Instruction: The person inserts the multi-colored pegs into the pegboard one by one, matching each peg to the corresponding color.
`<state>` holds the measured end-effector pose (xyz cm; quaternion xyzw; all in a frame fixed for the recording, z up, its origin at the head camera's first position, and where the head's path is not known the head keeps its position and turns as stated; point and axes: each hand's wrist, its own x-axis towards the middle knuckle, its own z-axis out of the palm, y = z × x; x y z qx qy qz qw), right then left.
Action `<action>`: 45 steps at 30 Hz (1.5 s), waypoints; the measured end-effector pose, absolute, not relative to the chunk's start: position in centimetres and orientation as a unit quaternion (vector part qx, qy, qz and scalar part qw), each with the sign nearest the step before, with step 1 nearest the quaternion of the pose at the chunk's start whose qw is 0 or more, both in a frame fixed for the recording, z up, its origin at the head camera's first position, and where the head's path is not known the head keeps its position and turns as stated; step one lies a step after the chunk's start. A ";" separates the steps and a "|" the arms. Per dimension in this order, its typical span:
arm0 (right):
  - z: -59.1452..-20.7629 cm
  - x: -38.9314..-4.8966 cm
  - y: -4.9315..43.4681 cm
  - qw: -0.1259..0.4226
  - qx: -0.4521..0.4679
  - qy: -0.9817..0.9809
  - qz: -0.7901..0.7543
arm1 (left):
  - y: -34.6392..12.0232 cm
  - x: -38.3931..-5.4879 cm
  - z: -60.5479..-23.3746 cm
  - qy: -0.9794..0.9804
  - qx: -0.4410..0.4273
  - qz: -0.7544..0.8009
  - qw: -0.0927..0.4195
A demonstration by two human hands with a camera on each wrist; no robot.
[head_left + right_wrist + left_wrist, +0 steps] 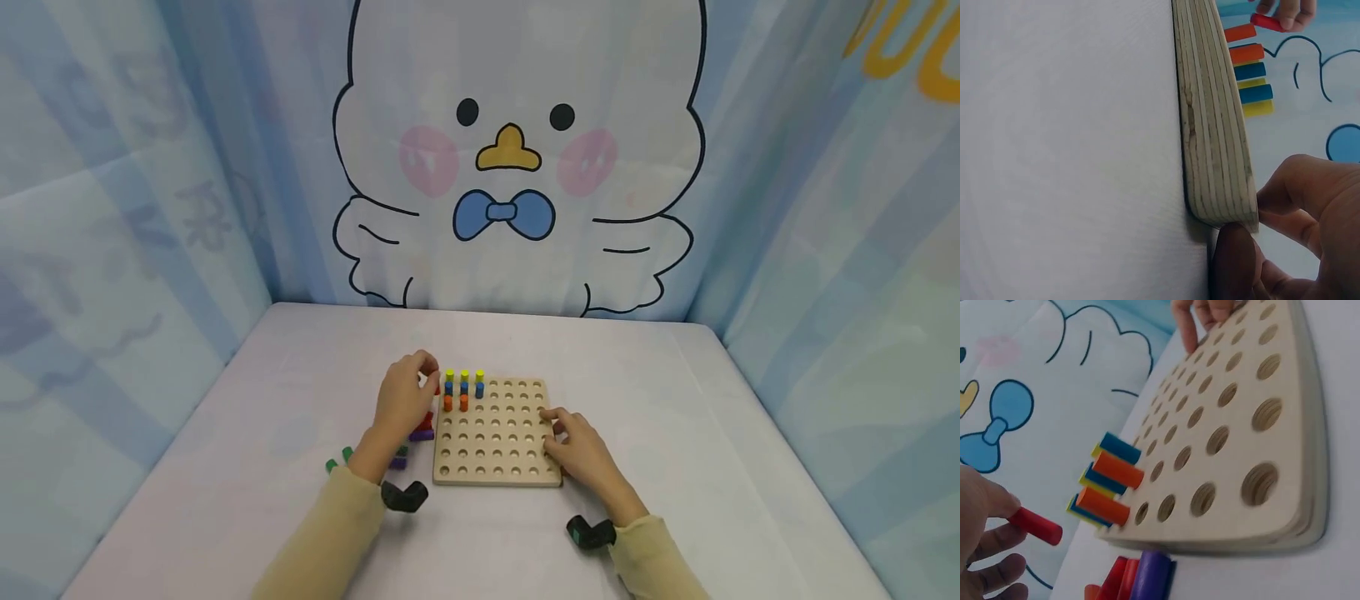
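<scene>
A wooden pegboard (491, 442) with rows of round holes lies on the table. Yellow pegs (464, 375), blue pegs (479, 390) and two orange pegs (463, 403) stand upright in its far left part. My left hand (403, 396) pinches a red peg (1036, 526) between thumb and fingers, held off the board near its far left corner. At the board's right edge, my right hand (581, 450) grips the rim; in the right wrist view the thumb (1235, 256) presses beside the near corner. Part of the red peg is hidden by the left hand in the head view.
Loose pegs lie left of the board: a purple peg (422, 435), red pegs (426, 421) and green pegs (347, 454), partly hidden by the left forearm. The white table (645, 392) is enclosed by a printed curtain (510, 267) at the back and sides.
</scene>
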<state>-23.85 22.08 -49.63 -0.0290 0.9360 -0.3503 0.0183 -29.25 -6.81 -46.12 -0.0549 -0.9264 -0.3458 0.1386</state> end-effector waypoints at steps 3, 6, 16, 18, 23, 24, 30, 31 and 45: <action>-49.5 -24.1 22.2 0.015 -0.033 0.937 -0.348 | -8.2 -30.0 -46.0 -0.943 -0.024 -0.313 0.112; -49.4 -24.2 22.2 0.013 -0.029 0.938 -0.346 | -9.2 -30.7 -46.3 -0.961 -0.008 -0.263 0.084; -49.6 -23.7 22.0 0.006 -0.036 0.937 -0.349 | -10.3 -30.7 -47.8 -0.988 -0.014 -0.154 0.020; -49.8 -23.5 21.9 0.006 -0.034 0.937 -0.348 | -10.1 -30.5 -48.1 -0.990 -0.015 -0.143 0.012; -49.7 -23.5 22.1 -0.002 -0.026 0.938 -0.345 | -9.1 -30.3 -47.8 -0.993 -0.031 -0.115 0.020; -49.7 -23.6 22.1 -0.001 -0.024 0.939 -0.343 | -8.9 -30.3 -47.7 -0.993 -0.037 -0.111 0.025; -49.9 -23.7 21.9 0.003 -0.024 0.937 -0.349 | -8.1 -30.2 -47.6 -0.985 -0.057 -0.157 0.044; -49.9 -23.8 21.9 0.004 -0.024 0.936 -0.351 | -7.9 -30.1 -47.5 -0.982 -0.061 -0.173 0.049; -49.6 -23.8 22.0 0.005 -0.032 0.937 -0.348 | -5.3 -29.0 -47.4 -0.907 -0.144 -0.364 0.156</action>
